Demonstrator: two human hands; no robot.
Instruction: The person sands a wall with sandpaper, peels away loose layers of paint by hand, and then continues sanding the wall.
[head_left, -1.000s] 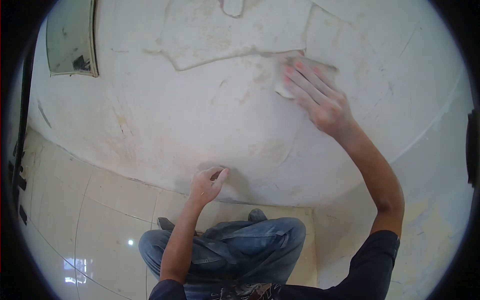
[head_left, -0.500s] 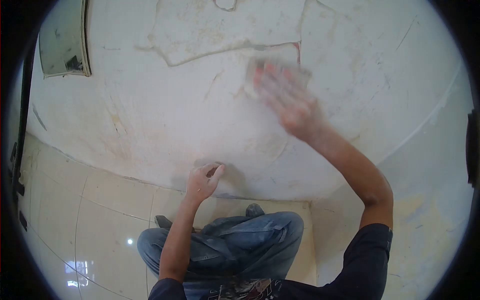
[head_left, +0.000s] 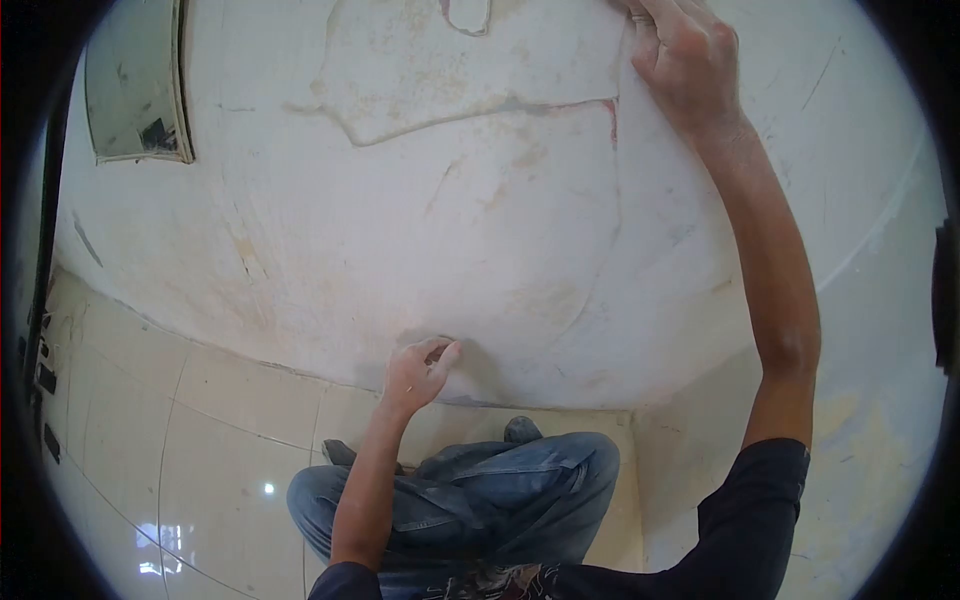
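As the plastered wall [head_left: 400, 230] looks rigid, bracing suits its smooth patches; the left hand [head_left: 420, 372] is half-curled, apparently empty, the right hand [head_left: 692, 62] too cropped to tell spread or hold.

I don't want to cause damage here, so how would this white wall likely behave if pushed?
The white wall would probably feel stiff, as it looks like one broad, plastered surface. Its ragged ridge could chip, since that edge looks uneven. It may be powdery and slightly slippery, judging by the whitish film on the right hand.
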